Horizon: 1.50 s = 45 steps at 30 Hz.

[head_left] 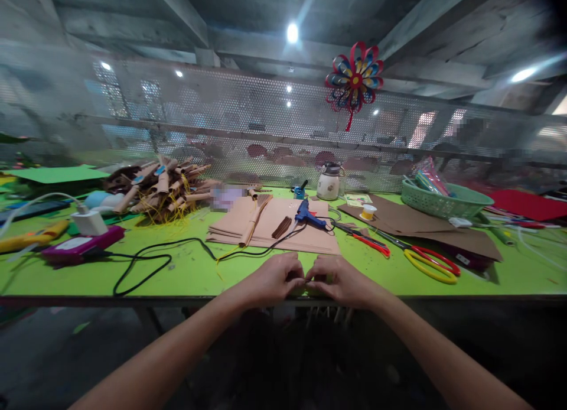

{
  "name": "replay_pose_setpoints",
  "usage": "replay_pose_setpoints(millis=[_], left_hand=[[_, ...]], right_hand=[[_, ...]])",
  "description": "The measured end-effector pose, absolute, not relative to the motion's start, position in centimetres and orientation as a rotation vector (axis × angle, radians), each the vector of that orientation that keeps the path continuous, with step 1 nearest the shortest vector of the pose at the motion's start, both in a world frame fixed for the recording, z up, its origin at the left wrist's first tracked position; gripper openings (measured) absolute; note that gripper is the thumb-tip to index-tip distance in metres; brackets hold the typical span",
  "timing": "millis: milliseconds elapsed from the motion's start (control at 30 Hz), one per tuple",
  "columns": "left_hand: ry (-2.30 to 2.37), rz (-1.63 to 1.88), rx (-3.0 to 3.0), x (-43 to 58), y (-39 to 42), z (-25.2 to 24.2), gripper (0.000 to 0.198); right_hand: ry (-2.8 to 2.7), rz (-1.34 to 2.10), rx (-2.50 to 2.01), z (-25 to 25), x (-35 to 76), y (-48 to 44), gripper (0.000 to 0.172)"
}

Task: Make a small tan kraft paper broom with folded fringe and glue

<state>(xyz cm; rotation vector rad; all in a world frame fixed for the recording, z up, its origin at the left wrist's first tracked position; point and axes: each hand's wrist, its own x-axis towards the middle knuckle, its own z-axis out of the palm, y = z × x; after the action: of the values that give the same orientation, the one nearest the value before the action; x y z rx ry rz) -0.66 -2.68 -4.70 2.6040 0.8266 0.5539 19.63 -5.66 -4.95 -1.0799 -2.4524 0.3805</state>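
Observation:
My left hand (275,278) and my right hand (340,280) meet at the front edge of the green table, fingers pinched and fingertips almost touching. Between them is something thin and dark, too small to name. Just beyond lies a stack of brown paper sheets (328,243). On it rest a blue glue gun (309,215), a small bundle of folded brown strips (282,227) and a long rolled paper piece (254,224). To the right are orange-handled scissors (372,244) and larger scissors with red and yellow handles (432,265).
A pile of brown paper rolls with yellow strings (168,188) stands at left, near a purple power strip (84,244) with a black cord (163,243). Toward the back are a lidded jar (328,182) and a green basket (443,203). A paper flower (355,80) hangs against perforated mesh.

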Motion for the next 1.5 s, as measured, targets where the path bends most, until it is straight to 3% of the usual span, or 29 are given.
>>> replay_pose_setpoints(millis=[767, 1500], left_hand=[[0.748, 0.406, 2.578, -2.3, -2.9, -2.5, 0.020], [0.821, 0.471, 2.661, -2.2, -2.5, -3.3, 0.017]], right_hand=[[-2.355, 0.719, -0.999, -4.3, 18.9, -5.7, 0.019], [-2.360, 0.492, -1.101, -4.1, 20.1, -6.0, 0.015]])
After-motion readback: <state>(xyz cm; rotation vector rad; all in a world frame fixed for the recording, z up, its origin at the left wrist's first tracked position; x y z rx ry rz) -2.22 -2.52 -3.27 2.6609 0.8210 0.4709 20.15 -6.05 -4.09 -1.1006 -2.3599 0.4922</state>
